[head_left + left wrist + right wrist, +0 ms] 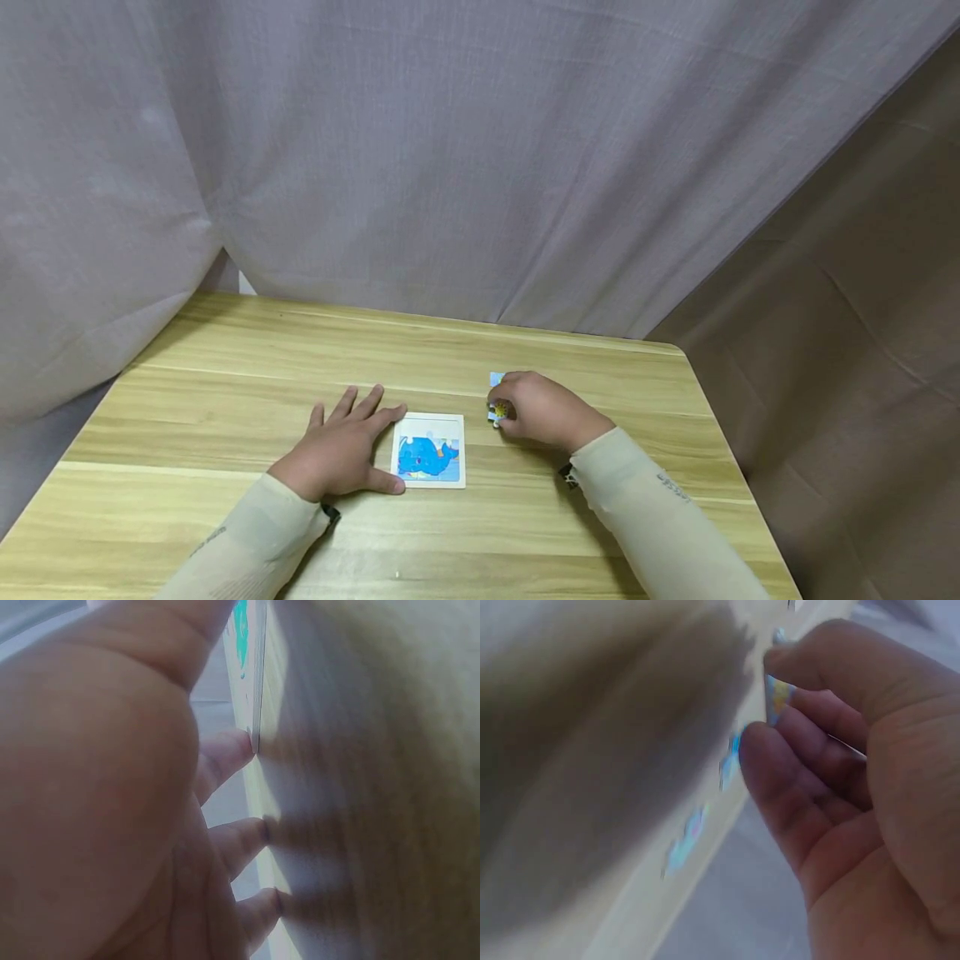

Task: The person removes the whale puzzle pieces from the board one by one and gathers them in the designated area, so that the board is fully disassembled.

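Note:
A square white puzzle tray (427,423) lies on the table, its lower part filled with pieces picturing a blue whale (420,457). Along its left side my left hand (337,450) rests with spread fingers, thumb and index finger touching the tray's edge. In the left wrist view the fingertips (253,844) stand against the tabletop. To the right of the tray, my right hand (543,410) pinches a puzzle piece (500,410) with a yellow sun on it. The right wrist view shows that piece (778,697) tilted on edge between thumb and fingers.
Just beyond the right hand lies a light-blue puzzle piece (496,378). Two loose pieces, one nearer (730,761) and one farther (684,841), appear in the right wrist view. The wooden table (420,542) ends at a grey curtain (375,167).

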Demonstrator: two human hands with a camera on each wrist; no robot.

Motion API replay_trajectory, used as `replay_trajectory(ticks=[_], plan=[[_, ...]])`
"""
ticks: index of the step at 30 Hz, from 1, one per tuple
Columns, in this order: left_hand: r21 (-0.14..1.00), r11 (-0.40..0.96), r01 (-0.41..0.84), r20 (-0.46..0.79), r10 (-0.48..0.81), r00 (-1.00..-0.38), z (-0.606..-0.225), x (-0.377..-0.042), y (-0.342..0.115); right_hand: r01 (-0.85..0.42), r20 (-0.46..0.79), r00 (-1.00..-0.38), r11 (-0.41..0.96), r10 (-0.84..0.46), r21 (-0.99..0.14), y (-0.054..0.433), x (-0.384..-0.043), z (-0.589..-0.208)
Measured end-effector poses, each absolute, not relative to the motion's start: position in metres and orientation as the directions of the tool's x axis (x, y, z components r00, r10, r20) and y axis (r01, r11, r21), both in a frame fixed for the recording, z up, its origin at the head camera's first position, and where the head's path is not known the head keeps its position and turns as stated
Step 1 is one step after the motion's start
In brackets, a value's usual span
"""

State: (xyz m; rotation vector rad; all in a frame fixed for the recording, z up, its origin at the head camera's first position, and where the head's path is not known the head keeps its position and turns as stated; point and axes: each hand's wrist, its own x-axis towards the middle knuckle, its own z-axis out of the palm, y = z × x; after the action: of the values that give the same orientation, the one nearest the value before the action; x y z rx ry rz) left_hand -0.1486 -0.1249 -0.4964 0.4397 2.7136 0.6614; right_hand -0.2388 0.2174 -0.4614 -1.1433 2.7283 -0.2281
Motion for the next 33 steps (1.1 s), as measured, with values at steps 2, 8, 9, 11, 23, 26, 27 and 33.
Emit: replay_trajectory(ticks=[2, 8, 9, 11, 23, 26, 27, 33], plan=[[0.483, 0.848, 0.219, -0.228, 0.363, -0.903, -0.497, -0.149, -0.125, -0.666, -0.139, -0.706, 0.718, -0.694, -0.202, 0.226, -0.243, -0.457], [0.477, 0.852, 0.218, -0.234, 0.362, -0.903, -0.5, -0.15, -0.125, -0.597, -0.199, -0.76, 0.785, -0.619, -0.163, 0.256, -0.262, -0.453], [0.477, 0.852, 0.218, -0.234, 0.362, -0.902, -0.5, -0.15, -0.125, -0.592, -0.198, -0.766, 0.791, -0.612, -0.156, 0.261, -0.265, -0.453], [0.477, 0.851, 0.218, -0.234, 0.362, -0.902, -0.5, -0.15, -0.125, -0.571, -0.195, -0.782, 0.806, -0.592, -0.158, 0.269, -0.271, -0.452], [0.484, 0.847, 0.22, -0.23, 0.366, -0.902, -0.497, -0.15, -0.125, -0.556, -0.185, -0.799, 0.82, -0.572, -0.134, 0.3, -0.295, -0.457], [0.486, 0.846, 0.219, -0.23, 0.366, -0.902, -0.496, -0.15, -0.125, -0.574, -0.183, -0.789, 0.81, -0.586, -0.117, 0.303, -0.3, -0.46], [0.485, 0.847, 0.218, -0.233, 0.365, -0.901, -0.496, -0.15, -0.124, -0.578, -0.185, -0.787, 0.808, -0.589, -0.115, 0.303, -0.301, -0.46], [0.479, 0.85, 0.219, -0.235, 0.365, -0.901, -0.495, -0.151, -0.124, -0.585, -0.208, -0.778, 0.804, -0.593, -0.105, 0.304, -0.308, -0.465]])
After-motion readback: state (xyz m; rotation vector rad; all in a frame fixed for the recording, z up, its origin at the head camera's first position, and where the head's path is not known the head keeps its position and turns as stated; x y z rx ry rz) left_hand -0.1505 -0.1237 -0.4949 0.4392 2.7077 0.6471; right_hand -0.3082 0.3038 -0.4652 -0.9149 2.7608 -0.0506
